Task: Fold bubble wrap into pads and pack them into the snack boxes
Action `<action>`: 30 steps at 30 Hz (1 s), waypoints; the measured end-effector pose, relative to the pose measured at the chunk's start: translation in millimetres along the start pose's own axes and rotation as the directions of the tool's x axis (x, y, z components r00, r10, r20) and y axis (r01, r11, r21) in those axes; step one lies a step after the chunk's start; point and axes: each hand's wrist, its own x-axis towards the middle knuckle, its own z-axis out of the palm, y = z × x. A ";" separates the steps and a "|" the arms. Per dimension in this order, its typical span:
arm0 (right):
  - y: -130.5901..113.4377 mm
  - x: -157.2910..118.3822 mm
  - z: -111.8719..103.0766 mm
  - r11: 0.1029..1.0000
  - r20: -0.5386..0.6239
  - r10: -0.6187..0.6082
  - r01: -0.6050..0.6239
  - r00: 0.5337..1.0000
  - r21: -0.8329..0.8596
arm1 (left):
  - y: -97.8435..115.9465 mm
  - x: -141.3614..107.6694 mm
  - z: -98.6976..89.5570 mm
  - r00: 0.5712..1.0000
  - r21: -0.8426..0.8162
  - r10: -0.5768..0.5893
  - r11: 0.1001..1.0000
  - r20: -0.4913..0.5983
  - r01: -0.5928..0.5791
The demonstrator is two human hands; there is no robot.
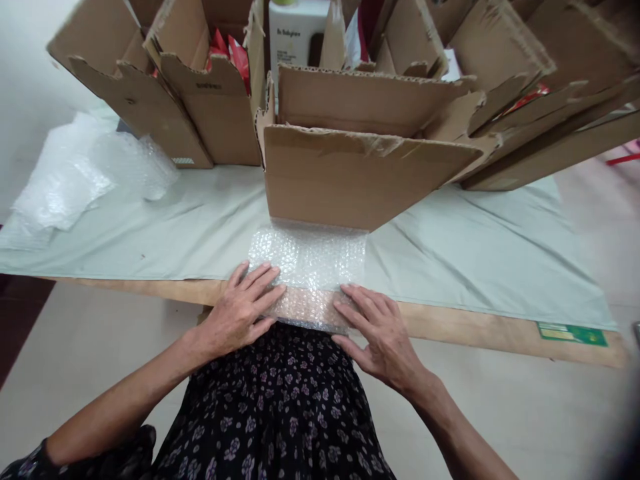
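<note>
A sheet of clear bubble wrap (pixel 310 257) lies flat at the table's front edge, its far end meeting the base of a brown cardboard box (pixel 345 180). My left hand (pixel 243 307) rests on the sheet's left side with its fingers spread. On the right side, my right hand (pixel 377 330) touches the wrap, fingers apart and the thumb near the front edge. Neither hand is closed around anything. The near end of the wrap reaches the wooden edge, close to my patterned clothing.
Several open cardboard boxes (pixel 230 127) stand along the back, some holding red packets. A white bottle (pixel 297 33) is behind the middle box. Crumpled bubble wrap (pixel 75 173) lies at the left. A green label (pixel 573 333) is on the wooden table edge (pixel 450 323) at the right.
</note>
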 end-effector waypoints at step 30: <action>11.6 18.8 -14.8 0.644 0.086 0.567 -0.506 0.819 0.574 | -26.3 20.3 -26.3 0.901 -0.644 -0.432 0.680 0.032 0.349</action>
